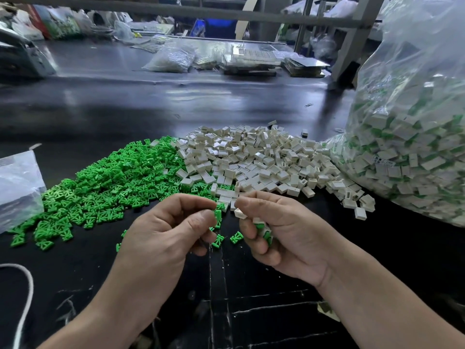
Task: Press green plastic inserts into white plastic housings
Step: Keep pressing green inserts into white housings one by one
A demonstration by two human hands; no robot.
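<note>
My left hand (166, 227) pinches a green insert (218, 215) between thumb and forefinger. My right hand (279, 230) pinches a white housing (240, 213) at its fingertips, a short gap to the right of the insert. Several assembled white-and-green pieces (264, 231) lie cupped in the right palm. A heap of green inserts (110, 177) covers the table on the left, and a heap of white housings (254, 162) lies behind my hands to the right. A few loose inserts (236, 237) lie on the black table below my fingers.
A large clear bag of assembled pieces (412, 137) stands at the right. Another clear bag (17, 187) lies at the left edge, and a white cord (25, 298) curls at the bottom left. Trays and bags (246, 59) sit across the black table (125, 102).
</note>
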